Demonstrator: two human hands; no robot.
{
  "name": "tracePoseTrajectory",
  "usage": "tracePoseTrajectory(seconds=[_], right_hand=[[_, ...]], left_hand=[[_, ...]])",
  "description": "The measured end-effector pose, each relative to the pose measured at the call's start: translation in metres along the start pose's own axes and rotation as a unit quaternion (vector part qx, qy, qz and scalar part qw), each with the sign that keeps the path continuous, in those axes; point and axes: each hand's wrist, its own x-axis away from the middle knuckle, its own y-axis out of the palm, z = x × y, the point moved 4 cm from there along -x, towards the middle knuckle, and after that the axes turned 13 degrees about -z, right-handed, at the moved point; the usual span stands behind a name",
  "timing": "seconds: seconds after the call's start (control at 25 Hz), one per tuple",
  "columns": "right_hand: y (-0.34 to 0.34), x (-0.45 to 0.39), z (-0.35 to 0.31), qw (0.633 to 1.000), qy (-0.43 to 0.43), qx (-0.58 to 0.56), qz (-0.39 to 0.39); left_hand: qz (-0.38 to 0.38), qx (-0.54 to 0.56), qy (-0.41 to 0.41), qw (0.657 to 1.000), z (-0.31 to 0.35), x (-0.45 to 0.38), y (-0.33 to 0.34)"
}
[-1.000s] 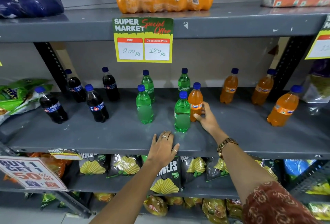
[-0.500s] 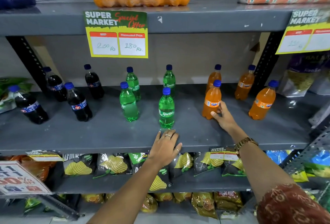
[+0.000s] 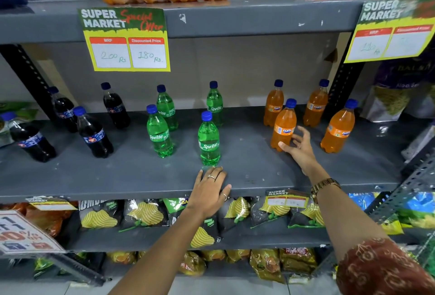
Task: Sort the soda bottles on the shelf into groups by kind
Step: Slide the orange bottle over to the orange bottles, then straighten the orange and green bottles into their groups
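now our right hand (image 3: 300, 147) spreads open-fingered just beside the front fanta bottle (image 3: 283, 126), thumb at its base. our left hand (image 3: 209, 190) lies flat, holding nothing, on the shelf (image 3: 141, 174) edge before a sprite bottle (image 3: 209, 140).

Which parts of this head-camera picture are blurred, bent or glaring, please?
Head view: the right price tag is smeared and barely legible, the left price tag sharp; wide-angle bending tilts the dark soda bottles outward; soft overhead light, with a small glare patch beside the Fanta bottles.

The right price sign (image 3: 390, 33) is blurred (its handwritten figures unreadable).
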Motion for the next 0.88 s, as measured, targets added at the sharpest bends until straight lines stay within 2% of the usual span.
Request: tracePoseTrajectory(seconds=[0.08,0.48,0.56,0.64,0.72,0.8,0.88], right_hand=[[0.002,0.0,0.001,1.0,0.003,0.001,0.018],[0.013,-0.002,0.001,0.999,-0.011,0.052,0.004],[0.017,0.004,0.0,0.998,-0.021,0.021,0.064],[0.022,0.015,0.002,0.983,-0.022,-0.032,0.18],[0.034,0.027,0.003,0.961,-0.028,-0.031,0.274],[0.052,0.032,-0.001,0.96,-0.051,-0.01,0.277],[0.073,0.029,-0.006,0.971,-0.073,-0.009,0.227]], left_hand=[[-0.001,0.002,-0.001,1.0,0.0,0.0,0.001],[-0.019,-0.009,0.0,1.0,-0.002,0.0,0.0],[-0.026,-0.009,0.003,1.0,-0.002,-0.001,-0.001],[-0.031,-0.004,0.01,0.999,-0.002,0.0,-0.002],[-0.028,-0.005,0.018,0.999,-0.005,0.002,-0.004],[-0.014,-0.016,0.022,1.0,-0.012,0.007,-0.005],[-0.004,-0.02,0.018,1.0,-0.025,0.014,-0.006]])
